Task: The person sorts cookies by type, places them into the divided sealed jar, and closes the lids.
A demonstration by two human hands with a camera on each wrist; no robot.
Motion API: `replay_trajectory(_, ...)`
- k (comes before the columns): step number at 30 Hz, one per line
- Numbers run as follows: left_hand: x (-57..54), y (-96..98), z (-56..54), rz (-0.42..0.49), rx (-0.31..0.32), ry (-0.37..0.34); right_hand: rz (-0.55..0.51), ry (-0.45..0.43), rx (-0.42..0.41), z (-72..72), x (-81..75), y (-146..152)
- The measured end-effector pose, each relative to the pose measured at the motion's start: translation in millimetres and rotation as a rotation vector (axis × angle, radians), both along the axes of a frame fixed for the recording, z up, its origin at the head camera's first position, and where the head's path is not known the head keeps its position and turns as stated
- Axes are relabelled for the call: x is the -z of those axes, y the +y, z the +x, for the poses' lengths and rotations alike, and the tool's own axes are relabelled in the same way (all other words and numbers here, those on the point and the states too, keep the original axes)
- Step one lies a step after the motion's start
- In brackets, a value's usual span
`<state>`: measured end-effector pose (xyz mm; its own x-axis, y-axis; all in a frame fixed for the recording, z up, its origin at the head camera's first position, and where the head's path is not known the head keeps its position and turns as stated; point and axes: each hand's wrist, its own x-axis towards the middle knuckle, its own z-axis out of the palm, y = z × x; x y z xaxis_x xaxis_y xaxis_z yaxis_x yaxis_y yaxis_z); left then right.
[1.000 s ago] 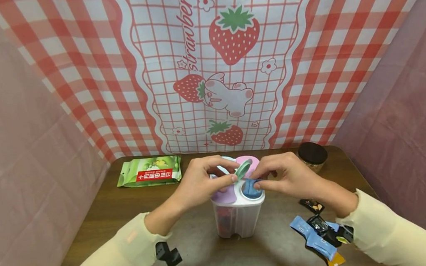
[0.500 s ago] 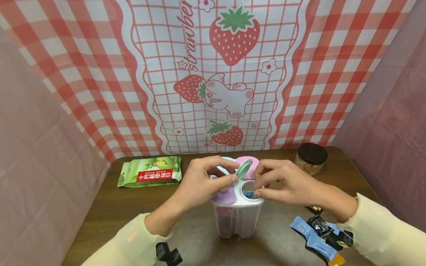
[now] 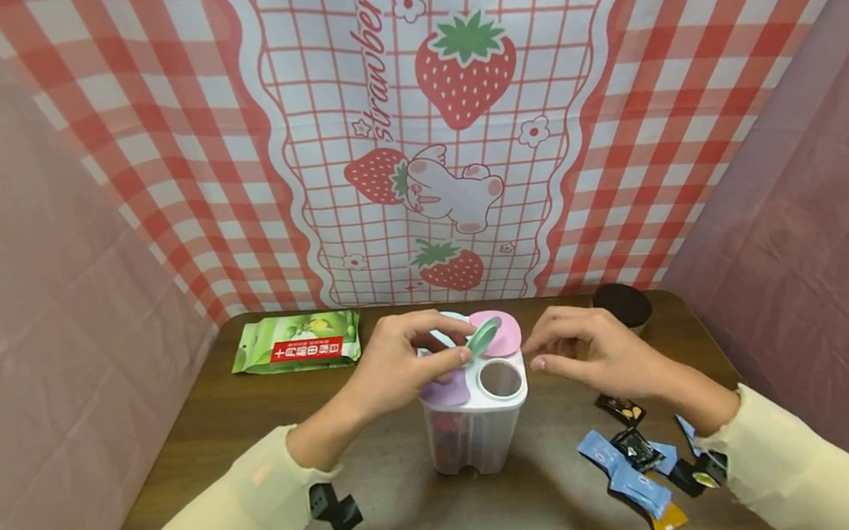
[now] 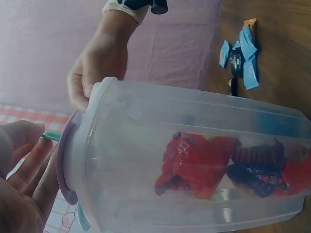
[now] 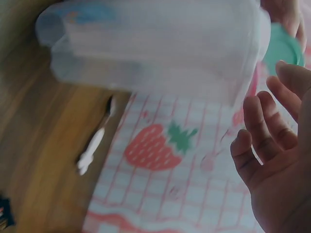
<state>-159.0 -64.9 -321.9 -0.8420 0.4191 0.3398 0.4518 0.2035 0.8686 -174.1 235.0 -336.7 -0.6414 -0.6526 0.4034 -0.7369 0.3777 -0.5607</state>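
A clear storage canister [image 3: 477, 440] with a white top stands in the middle of the table. My left hand [image 3: 402, 358] pinches its raised green flap lid [image 3: 484, 338] between thumb and fingers. Below that lid the round opening [image 3: 500, 380] is uncovered. My right hand [image 3: 588, 348] is just right of the canister, fingers loosely bent, holding nothing. Red wrapped packets [image 4: 197, 165] show through the wall in the left wrist view, and something blue [image 5: 95, 12] lies low inside in the right wrist view. Purple [image 3: 445, 390] and pink [image 3: 501, 334] lids are down.
Several blue and black packets [image 3: 640, 485] lie at the right front. A dark-lidded jar [image 3: 624, 306] stands behind my right hand. At the back left lies a green bag [image 3: 297, 341]. A white-handled utensil [image 5: 92, 150] rests on the wooden table.
My right hand has let a blue packet drop into the uncovered opening and has moved off to the right. My left hand stays on the green lid.
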Motion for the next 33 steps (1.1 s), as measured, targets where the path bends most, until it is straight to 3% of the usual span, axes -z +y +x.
replay_trajectory(7, 0.4, -1.0, -0.7, -0.003, 0.001, 0.007, 0.050, -0.099, 0.168, -10.4, 27.3, 41)
replay_trajectory(20, -1.2, -2.4, 0.4, -0.022, 0.000, 0.012, 0.182, -0.293, 0.388, -16.3, 87.1, 102)
replay_trajectory(23, -1.9, -2.2, 0.5, -0.027, -0.004, 0.015, 0.199, -0.330, 0.405, -19.2, 101.4, 114)
replay_trajectory(29, -1.7, -1.6, 0.4, -0.021, -0.002, 0.002, 0.212, -0.303, 0.416, -21.8, 125.4, 131)
replay_trajectory(33, -1.2, -1.8, 0.3, -0.025, -0.004, 0.005, 0.201, -0.333, 0.427, -20.3, 139.7, 139)
